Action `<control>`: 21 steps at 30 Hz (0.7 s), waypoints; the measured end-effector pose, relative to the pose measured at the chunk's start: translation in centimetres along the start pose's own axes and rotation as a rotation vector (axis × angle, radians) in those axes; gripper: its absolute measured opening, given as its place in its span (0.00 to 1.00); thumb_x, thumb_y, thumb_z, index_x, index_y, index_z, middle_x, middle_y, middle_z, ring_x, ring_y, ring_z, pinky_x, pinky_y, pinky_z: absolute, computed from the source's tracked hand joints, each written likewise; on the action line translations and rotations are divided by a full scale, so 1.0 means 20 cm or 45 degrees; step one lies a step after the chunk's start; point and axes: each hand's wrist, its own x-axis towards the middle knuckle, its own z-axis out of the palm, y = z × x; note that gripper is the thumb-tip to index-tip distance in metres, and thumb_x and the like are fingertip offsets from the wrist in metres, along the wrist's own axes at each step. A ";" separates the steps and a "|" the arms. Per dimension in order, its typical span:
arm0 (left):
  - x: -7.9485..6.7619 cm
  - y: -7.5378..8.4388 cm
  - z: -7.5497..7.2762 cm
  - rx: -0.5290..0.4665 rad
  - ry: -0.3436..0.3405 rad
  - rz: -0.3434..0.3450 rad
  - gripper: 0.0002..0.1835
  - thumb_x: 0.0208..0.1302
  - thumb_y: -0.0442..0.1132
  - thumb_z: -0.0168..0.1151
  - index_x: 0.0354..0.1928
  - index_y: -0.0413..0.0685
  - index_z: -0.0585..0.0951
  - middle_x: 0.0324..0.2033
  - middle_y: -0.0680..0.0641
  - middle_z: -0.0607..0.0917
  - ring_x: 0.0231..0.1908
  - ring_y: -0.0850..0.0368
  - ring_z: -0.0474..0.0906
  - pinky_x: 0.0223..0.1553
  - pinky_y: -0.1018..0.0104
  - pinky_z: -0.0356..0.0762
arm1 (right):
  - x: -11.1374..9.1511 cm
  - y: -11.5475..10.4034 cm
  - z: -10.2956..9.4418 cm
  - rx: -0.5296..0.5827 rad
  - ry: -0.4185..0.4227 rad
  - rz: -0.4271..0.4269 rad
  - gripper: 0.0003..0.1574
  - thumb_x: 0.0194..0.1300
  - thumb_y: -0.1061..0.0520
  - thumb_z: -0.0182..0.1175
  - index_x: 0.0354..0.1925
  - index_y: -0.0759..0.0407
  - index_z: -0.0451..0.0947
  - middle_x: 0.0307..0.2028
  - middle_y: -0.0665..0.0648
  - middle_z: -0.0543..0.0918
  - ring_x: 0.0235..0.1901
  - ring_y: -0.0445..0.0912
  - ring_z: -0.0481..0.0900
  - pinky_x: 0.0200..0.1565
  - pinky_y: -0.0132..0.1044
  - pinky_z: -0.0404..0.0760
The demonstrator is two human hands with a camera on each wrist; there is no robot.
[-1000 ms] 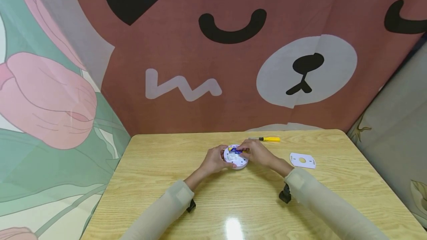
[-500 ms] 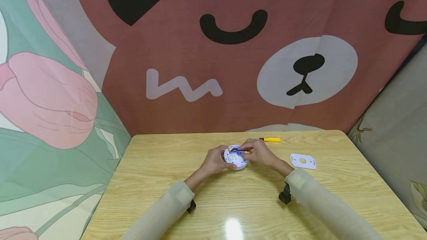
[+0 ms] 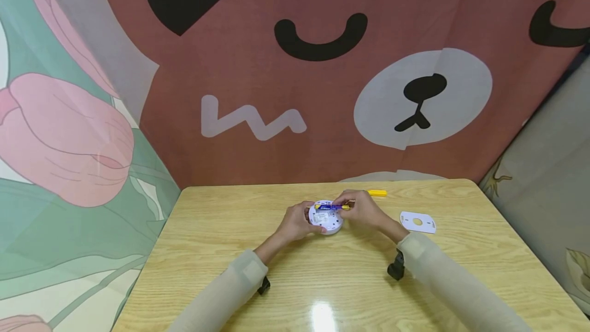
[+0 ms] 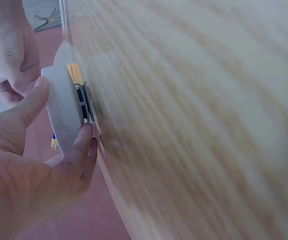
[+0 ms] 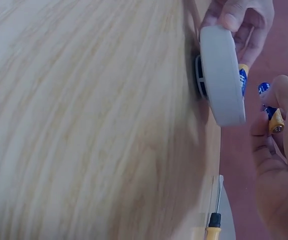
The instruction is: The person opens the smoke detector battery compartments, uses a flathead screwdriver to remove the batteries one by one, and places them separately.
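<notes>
Head view, centre of the frame below the midline: a round, white plastic device [image 3: 333, 228], its printed, slotted face turned towards the camera, is gripped by its edge in the left hand [image 3: 295, 221], thumb at the near rim and fingers at the far one. The right hand [image 3: 361, 210], just to the right in the frame, pinches a blue-and-yellow cylindrical battery [image 5: 270, 111] between thumb and fingers.

Right wrist view, right of the frame: this battery is tilted and apart from the device, while a second blue-and-yellow battery [image 5: 243, 77] projects from the device's face. The device appears edge-on at upper right, with dark slots in the side towards the wood-grained worktop [image 3: 221, 209]; whether it touches that surface cannot be told.

A screwdriver with a yellow handle, black collar and metal shaft [image 5: 213, 232] lies at lower right of the same view; in the head view only its handle shows, just beyond the right hand. A flat white plate with rounded ends and a round central hole [image 3: 406, 220] lies on the worktop, right of centre. Behind rises a reddish-brown cloth [image 3: 322, 117] printed with an animal's face; a cloth with pink tulips [image 3: 69, 142] fills the left of the frame. Both forearms wear beige sleeves [image 3: 461, 281].
</notes>
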 end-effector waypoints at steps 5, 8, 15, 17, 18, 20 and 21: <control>0.00 0.00 0.00 -0.010 0.000 -0.007 0.45 0.46 0.46 0.90 0.66 0.36 0.80 0.52 0.41 0.89 0.46 0.55 0.83 0.51 0.61 0.82 | 0.00 0.00 -0.03 0.044 0.035 0.032 0.15 0.56 0.72 0.74 0.42 0.61 0.92 0.41 0.57 0.91 0.41 0.44 0.85 0.49 0.38 0.89; 0.00 0.00 0.00 -0.016 0.002 -0.010 0.45 0.46 0.46 0.90 0.66 0.36 0.80 0.52 0.41 0.89 0.46 0.55 0.83 0.51 0.61 0.82 | 0.00 0.00 -0.05 0.065 0.045 0.070 0.14 0.57 0.70 0.75 0.42 0.61 0.91 0.41 0.57 0.90 0.43 0.44 0.86 0.53 0.42 0.88; -0.01 0.01 0.00 -0.018 0.007 -0.016 0.46 0.45 0.46 0.90 0.66 0.36 0.79 0.52 0.41 0.89 0.47 0.55 0.83 0.53 0.59 0.82 | -0.01 0.01 -0.08 0.131 0.063 0.056 0.15 0.56 0.74 0.74 0.43 0.67 0.90 0.44 0.63 0.90 0.45 0.47 0.86 0.55 0.43 0.87; -0.01 0.01 0.00 -0.023 0.001 -0.022 0.46 0.45 0.46 0.90 0.66 0.36 0.79 0.52 0.41 0.89 0.46 0.55 0.83 0.52 0.59 0.82 | -0.01 0.01 -0.09 0.137 0.071 0.042 0.15 0.56 0.75 0.74 0.43 0.67 0.89 0.44 0.64 0.90 0.46 0.48 0.87 0.54 0.41 0.87; 0.00 0.01 0.00 -0.024 -0.001 -0.024 0.46 0.45 0.46 0.90 0.66 0.36 0.79 0.52 0.41 0.89 0.46 0.55 0.83 0.52 0.59 0.82 | -0.01 0.02 -0.10 0.144 0.075 0.038 0.15 0.56 0.76 0.73 0.43 0.68 0.89 0.44 0.64 0.90 0.46 0.49 0.87 0.54 0.39 0.87; 0.00 0.01 0.00 -0.027 -0.003 -0.023 0.46 0.45 0.46 0.90 0.66 0.36 0.79 0.52 0.40 0.89 0.47 0.54 0.83 0.53 0.58 0.83 | -0.02 0.03 -0.11 0.150 0.080 0.039 0.15 0.56 0.77 0.72 0.42 0.68 0.89 0.45 0.64 0.90 0.49 0.50 0.88 0.53 0.35 0.86; 0.00 0.01 0.00 -0.027 -0.004 -0.023 0.46 0.45 0.46 0.90 0.66 0.36 0.79 0.52 0.40 0.89 0.47 0.53 0.84 0.54 0.57 0.83 | -0.02 0.03 -0.12 0.153 0.078 0.038 0.16 0.56 0.77 0.72 0.43 0.67 0.90 0.45 0.64 0.90 0.49 0.50 0.88 0.53 0.33 0.86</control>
